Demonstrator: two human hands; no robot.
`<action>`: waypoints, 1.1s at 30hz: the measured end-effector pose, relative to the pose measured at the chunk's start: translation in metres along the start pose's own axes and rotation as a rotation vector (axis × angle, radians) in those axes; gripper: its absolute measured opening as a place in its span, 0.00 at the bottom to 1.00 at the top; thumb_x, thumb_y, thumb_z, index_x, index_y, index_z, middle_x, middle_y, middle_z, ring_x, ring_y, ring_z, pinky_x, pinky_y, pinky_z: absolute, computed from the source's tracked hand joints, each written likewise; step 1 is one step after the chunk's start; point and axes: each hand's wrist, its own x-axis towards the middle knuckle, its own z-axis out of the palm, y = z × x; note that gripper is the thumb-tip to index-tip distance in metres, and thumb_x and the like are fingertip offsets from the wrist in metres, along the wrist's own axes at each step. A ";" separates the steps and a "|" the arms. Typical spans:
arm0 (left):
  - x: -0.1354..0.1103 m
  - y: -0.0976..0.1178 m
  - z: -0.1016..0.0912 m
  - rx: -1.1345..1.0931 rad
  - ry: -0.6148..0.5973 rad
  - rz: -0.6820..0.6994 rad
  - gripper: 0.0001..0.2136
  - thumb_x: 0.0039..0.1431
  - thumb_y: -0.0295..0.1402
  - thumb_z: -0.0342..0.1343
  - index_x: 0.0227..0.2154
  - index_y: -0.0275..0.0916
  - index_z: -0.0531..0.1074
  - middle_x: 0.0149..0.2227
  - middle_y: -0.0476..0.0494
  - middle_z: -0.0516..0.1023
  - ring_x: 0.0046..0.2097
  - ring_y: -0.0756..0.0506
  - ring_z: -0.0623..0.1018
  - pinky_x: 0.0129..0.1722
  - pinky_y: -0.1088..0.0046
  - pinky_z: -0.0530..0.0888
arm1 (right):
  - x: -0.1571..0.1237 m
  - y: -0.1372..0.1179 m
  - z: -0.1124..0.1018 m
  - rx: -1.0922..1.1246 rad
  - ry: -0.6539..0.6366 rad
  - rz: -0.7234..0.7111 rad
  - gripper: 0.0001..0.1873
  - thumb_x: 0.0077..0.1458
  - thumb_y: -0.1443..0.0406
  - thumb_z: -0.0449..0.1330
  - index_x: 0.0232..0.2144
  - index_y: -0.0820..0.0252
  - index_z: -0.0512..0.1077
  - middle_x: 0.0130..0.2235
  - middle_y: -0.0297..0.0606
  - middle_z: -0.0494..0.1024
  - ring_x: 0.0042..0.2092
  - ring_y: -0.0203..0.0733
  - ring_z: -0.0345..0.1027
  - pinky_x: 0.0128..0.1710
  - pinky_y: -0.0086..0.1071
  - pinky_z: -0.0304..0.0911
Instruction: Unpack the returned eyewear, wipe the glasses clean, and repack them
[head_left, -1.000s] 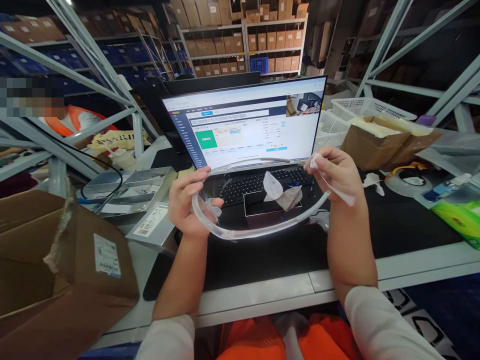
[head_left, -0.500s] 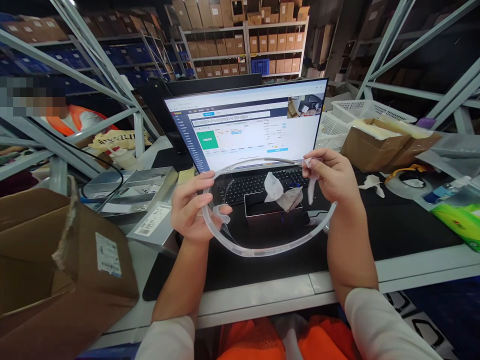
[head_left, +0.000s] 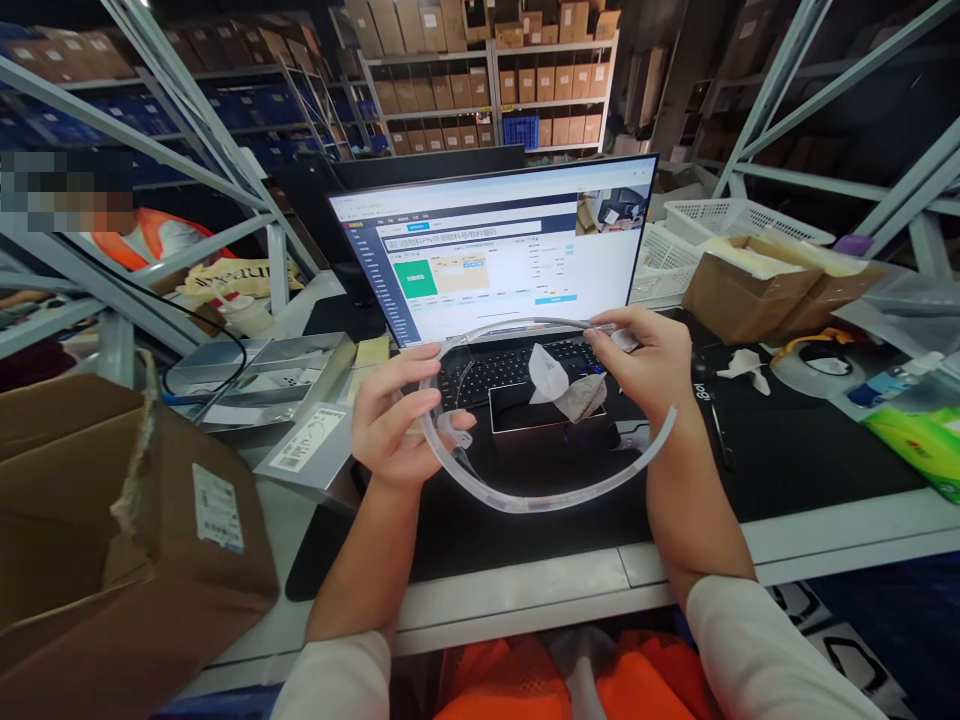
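Observation:
I hold a translucent whitish ring-shaped strip (head_left: pixel 547 498) over the black mat (head_left: pixel 787 460) in front of a laptop (head_left: pixel 495 250). My left hand (head_left: pixel 394 420) grips the ring's left side, fingers curled around it. My right hand (head_left: pixel 645 360) pinches the ring's far right edge near a small white tab. Behind the ring, a small open dark box (head_left: pixel 544 418) with crumpled white and grey paper (head_left: pixel 562 385) sits on the keyboard area.
A brown cardboard box (head_left: pixel 127 540) lies at the left, metal trays (head_left: pixel 262 375) behind it. At the right are an open carton (head_left: pixel 765 280), white baskets (head_left: pixel 731 215), a tape roll (head_left: pixel 817 360) and a green packet (head_left: pixel 919 425). A person in an orange vest (head_left: pixel 142 240) sits far left.
The ring has turned and shifted slightly right. My right hand moved up and left along the ring's far edge; the loose white strip it held no longer hangs down.

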 end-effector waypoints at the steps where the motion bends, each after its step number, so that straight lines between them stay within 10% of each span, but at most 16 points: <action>1: 0.000 0.000 0.000 -0.011 -0.004 -0.002 0.16 0.56 0.42 0.69 0.46 0.53 0.75 0.48 0.48 0.79 0.50 0.38 0.83 0.50 0.50 0.82 | 0.000 0.000 0.001 -0.006 0.005 -0.008 0.07 0.56 0.61 0.65 0.35 0.57 0.82 0.29 0.34 0.79 0.29 0.37 0.69 0.34 0.32 0.64; 23: -0.002 -0.001 0.004 0.000 -0.030 0.024 0.20 0.57 0.40 0.69 0.51 0.51 0.74 0.50 0.47 0.79 0.52 0.39 0.83 0.53 0.52 0.82 | 0.006 0.011 -0.007 0.582 0.002 0.365 0.16 0.52 0.52 0.71 0.30 0.57 0.75 0.21 0.28 0.63 0.23 0.30 0.51 0.23 0.28 0.44; 33: -0.008 -0.010 0.008 0.039 -0.033 -0.040 0.22 0.54 0.39 0.72 0.51 0.50 0.74 0.49 0.46 0.79 0.52 0.39 0.82 0.52 0.55 0.80 | 0.016 -0.009 -0.021 1.052 -0.251 0.617 0.26 0.44 0.48 0.73 0.29 0.53 0.63 0.22 0.21 0.45 0.19 0.26 0.32 0.19 0.29 0.37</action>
